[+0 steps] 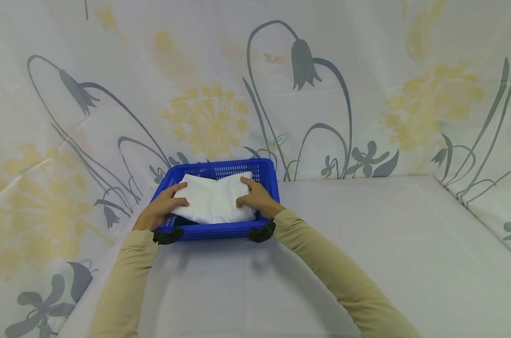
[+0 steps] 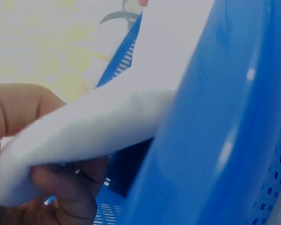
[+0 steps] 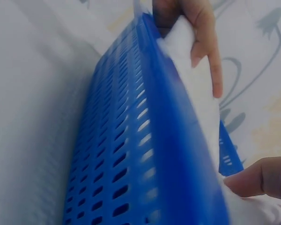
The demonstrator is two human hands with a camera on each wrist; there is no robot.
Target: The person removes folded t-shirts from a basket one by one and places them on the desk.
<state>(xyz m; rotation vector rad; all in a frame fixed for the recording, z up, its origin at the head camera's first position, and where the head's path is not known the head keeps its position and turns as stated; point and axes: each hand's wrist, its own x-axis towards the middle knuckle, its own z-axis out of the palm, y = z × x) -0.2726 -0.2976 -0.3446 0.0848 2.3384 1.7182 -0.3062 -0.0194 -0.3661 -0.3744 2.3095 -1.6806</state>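
white cloth (image 1: 213,199) spans between the fingers — from afar i see the left hand (image 1: 161,205) grip one end, the right hand (image 1: 259,199) the other — at a blue basket's (image 1: 215,230) mouth.

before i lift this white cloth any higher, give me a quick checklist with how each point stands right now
1. Left hand grip: ok, fingers curl round the white cloth's end.
2. Right hand grip: ok, it holds the opposite end.
3. Cloth flat: not ok, its left end bends in the grip.
4. Black handles out of the opening: ok, both at the near side of the blue perforated basket.
5. Dark patch beneath the cloth: cannot tell what it is, mostly hidden.
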